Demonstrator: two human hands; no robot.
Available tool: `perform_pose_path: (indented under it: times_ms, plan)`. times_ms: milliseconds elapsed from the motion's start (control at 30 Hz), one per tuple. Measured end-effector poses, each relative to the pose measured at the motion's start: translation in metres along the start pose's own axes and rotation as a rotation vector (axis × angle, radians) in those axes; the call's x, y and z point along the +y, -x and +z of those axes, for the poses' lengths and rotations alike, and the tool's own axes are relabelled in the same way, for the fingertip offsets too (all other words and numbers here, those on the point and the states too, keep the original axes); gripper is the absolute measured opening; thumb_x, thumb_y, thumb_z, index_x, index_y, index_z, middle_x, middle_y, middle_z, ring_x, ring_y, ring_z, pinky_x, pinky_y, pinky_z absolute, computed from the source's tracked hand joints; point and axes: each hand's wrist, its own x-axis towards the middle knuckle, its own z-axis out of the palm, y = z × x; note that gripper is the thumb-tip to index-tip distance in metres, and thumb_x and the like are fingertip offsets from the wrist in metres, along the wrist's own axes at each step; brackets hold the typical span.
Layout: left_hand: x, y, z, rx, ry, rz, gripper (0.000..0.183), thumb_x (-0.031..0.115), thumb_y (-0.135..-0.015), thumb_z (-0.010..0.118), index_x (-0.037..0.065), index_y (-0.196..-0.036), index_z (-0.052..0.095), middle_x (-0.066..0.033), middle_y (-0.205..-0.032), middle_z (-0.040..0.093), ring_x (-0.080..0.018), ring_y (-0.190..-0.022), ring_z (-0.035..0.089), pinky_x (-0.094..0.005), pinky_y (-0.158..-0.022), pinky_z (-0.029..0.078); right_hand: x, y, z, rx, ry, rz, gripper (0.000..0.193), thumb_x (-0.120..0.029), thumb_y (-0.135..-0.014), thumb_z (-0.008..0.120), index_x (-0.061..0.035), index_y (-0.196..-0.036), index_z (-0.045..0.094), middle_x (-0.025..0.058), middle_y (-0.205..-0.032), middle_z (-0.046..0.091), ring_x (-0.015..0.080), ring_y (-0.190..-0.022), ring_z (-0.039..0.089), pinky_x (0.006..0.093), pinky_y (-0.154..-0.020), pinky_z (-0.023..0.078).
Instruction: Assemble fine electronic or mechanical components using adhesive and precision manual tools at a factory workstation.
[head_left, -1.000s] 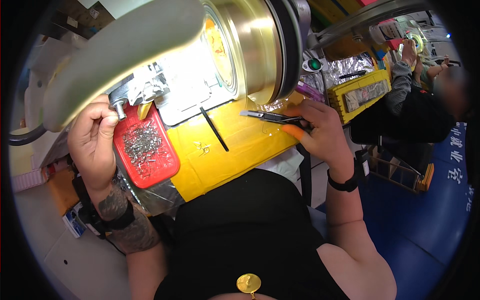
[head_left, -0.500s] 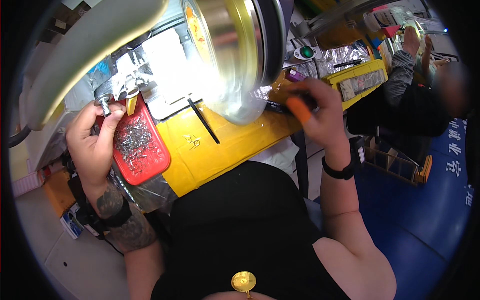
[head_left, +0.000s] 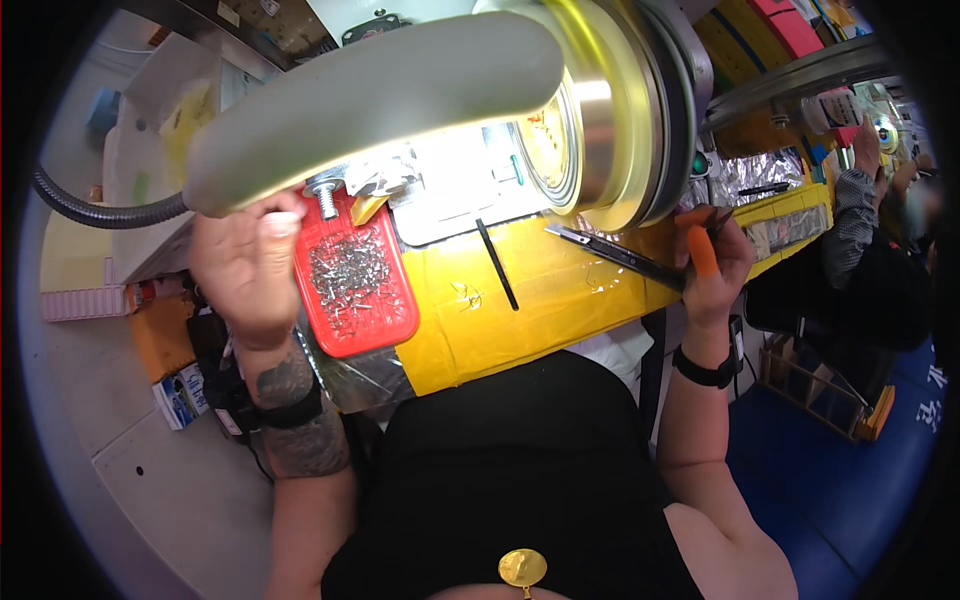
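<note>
My left hand [head_left: 250,262] is raised at the left edge of a red tray [head_left: 372,345] of small metal pieces [head_left: 350,272]. Its thumb is stretched out near the fingertips, and nothing shows in it. A metal screw [head_left: 327,200] and a yellow-tipped part [head_left: 370,209] stick out above the tray. My right hand [head_left: 718,268], with an orange finger cover [head_left: 703,252] on one finger, is closed round a small dark tool [head_left: 704,215], partly hidden by the fingers. Beside it, a black utility knife [head_left: 625,256] lies on the yellow-covered work surface [head_left: 450,345].
A grey lamp arm [head_left: 390,110] and a round metal machine part [head_left: 625,110] overhang the bench. A thin black stick [head_left: 497,264] and a few bent bits [head_left: 466,295] lie on the yellow cover. At the right, another person's sleeve [head_left: 853,230] shows.
My head view has shifted, so the bench sits further right. My left hand has come off the screw. My right hand has drawn back from beside the machine part, uncovering the utility knife.
</note>
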Motion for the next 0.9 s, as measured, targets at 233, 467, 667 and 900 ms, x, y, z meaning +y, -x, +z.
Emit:
perform_pose_path:
  times_ms: [233,467,667,900]
  plan:
    - [-0.006,0.001,0.019,-0.072,-0.014,0.034,0.062,0.02,-0.093,0.072,-0.015,-0.136,0.046,-0.0212,-0.134,0.057,-0.0308,-0.127,0.055,-0.0417,-0.112,0.038,-0.001,0.002,0.001,0.007,0.084,0.001,0.015,-0.007,-0.091,0.068,0.0036,-0.101,0.067,0.0043,-0.088,0.068,0.0051,-0.061,0.053,0.0201,-0.055,0.04]
    - [-0.004,0.001,0.031,0.031,0.152,0.059,0.042,0.002,-0.089,0.071,-0.011,-0.126,0.056,-0.0179,-0.125,0.063,-0.0263,-0.118,0.06,-0.0394,-0.106,0.044,-0.002,0.004,0.004,0.018,0.108,-0.01,0.014,-0.008,-0.09,0.07,0.0028,-0.099,0.068,0.0035,-0.091,0.069,0.0038,-0.063,0.053,0.0184,-0.056,0.039]
    - [-0.008,0.004,0.026,-0.002,0.037,0.073,0.058,0.013,-0.092,0.069,-0.015,-0.137,0.045,-0.0215,-0.135,0.057,-0.0301,-0.128,0.054,-0.042,-0.113,0.036,-0.002,0.003,0.006,0.017,0.104,-0.018,0.014,-0.007,-0.09,0.07,0.0025,-0.1,0.067,0.0036,-0.09,0.069,0.0037,-0.065,0.053,0.0182,-0.057,0.039]
    - [-0.005,0.002,0.029,-0.004,0.073,0.059,0.048,0.002,-0.091,0.066,-0.013,-0.132,0.049,-0.0201,-0.13,0.059,-0.0284,-0.123,0.057,-0.0404,-0.11,0.039,-0.003,0.002,0.007,0.017,0.118,-0.014,0.013,-0.004,-0.088,0.069,0.0032,-0.099,0.065,0.0038,-0.088,0.069,0.0039,-0.065,0.053,0.0191,-0.056,0.04]
